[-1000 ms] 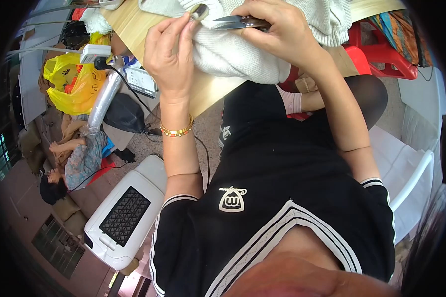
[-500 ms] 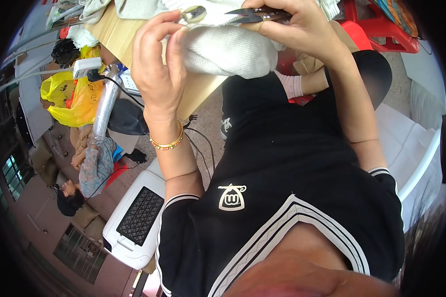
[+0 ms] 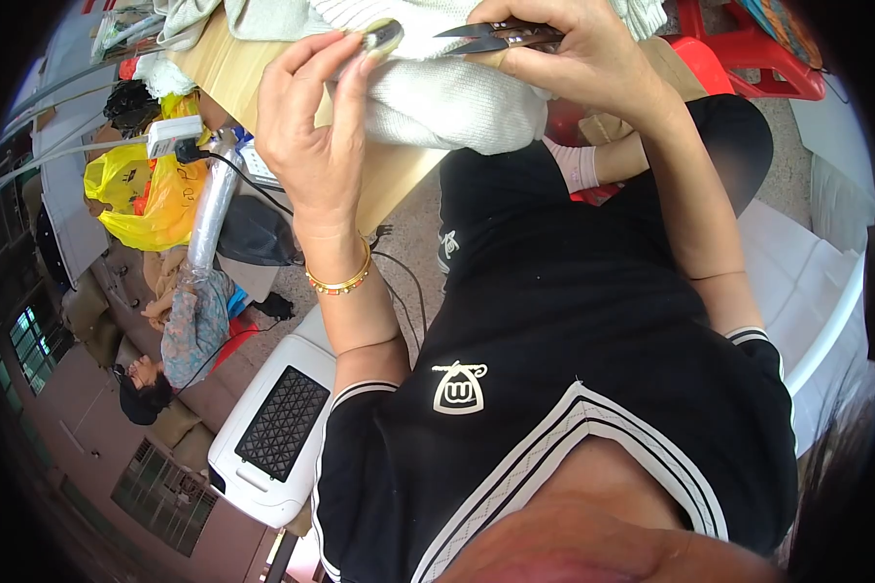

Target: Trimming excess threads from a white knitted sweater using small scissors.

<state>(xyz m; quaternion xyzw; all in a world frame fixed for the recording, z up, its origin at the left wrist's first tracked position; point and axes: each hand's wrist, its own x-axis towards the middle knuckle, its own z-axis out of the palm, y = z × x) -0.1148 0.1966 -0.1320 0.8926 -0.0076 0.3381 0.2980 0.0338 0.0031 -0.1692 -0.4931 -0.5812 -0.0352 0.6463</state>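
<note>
A white knitted garment (image 3: 457,102) lies bunched over the near edge of the wooden table. My left hand (image 3: 311,126) pinches a small oval piece (image 3: 384,39) with a dark middle and a pale yellowish rim, between thumb and fingers just above the knit. Whether that piece is fixed to the garment I cannot tell. In my right hand (image 3: 574,58) is a pair of thread snips (image 3: 501,39), its dark blades parted and pointing left toward the oval piece, with a gap between them.
The wooden table (image 3: 248,68) holds more pale knitwear (image 3: 272,17). Left of it are a yellow plastic bag (image 3: 170,204), a white plug adapter (image 3: 173,133) with cables and a white box-like appliance (image 3: 270,428). Another person (image 3: 196,325) is farther left. A red stool (image 3: 768,58) stands at upper right.
My left hand has shifted slightly right with the oval piece, which has turned to a tilted angle. My right hand's snips have moved a little left.
</note>
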